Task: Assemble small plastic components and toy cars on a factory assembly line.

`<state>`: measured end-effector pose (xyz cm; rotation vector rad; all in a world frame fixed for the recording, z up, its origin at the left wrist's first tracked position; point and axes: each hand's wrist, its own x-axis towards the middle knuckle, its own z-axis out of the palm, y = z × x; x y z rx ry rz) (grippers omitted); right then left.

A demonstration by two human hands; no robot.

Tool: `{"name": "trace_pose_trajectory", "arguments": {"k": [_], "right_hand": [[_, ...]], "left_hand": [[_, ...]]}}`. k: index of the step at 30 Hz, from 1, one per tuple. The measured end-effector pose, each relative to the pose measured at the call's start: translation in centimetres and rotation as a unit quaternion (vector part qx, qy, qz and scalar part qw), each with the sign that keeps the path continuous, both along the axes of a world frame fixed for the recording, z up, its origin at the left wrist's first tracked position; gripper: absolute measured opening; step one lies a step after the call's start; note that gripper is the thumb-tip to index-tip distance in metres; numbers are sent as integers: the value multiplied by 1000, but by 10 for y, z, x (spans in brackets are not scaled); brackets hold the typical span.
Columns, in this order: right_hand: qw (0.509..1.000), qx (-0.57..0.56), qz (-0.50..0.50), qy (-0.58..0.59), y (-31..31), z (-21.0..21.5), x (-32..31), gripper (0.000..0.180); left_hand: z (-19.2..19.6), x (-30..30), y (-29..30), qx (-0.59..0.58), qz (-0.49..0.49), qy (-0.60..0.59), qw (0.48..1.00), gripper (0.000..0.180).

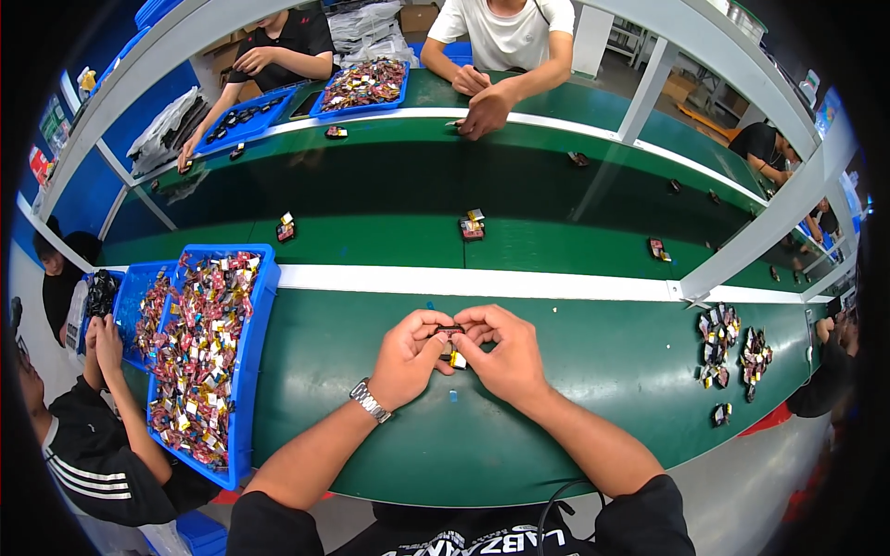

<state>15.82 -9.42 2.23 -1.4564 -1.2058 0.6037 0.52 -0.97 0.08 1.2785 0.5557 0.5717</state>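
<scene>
Over the green bench top, my left hand and my right hand meet around one small electronic assembly. A dark edge shows between the fingertips at its top, and a yellow and white piece hangs below the thumbs. Both hands pinch it from either side, thumbs pressed on its face; the fingers hide most of it. Left of my hands stands a blue tray heaped with similar red, white and yellow pieces. On the right lie piles of dark assemblies, with a single assembly nearer me.
Beyond a white rail, a dark green conveyor belt carries spaced assemblies. A grey metal frame post rises at right. Across the belt, people handle parts beside another filled blue tray. A co-worker sits close on my left.
</scene>
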Motion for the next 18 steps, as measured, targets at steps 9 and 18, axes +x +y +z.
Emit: {"name": "trace_pose_trajectory", "arguments": {"k": [9, 18], "right_hand": [[988, 14, -110, 112, 48, -20, 91, 17], [868, 39, -321, -376, 88, -24, 140, 28]], "left_hand": [[2, -5, 6, -12, 13, -45, 999, 32], [-1, 0, -9, 566, -21, 46, 823, 9]]}}
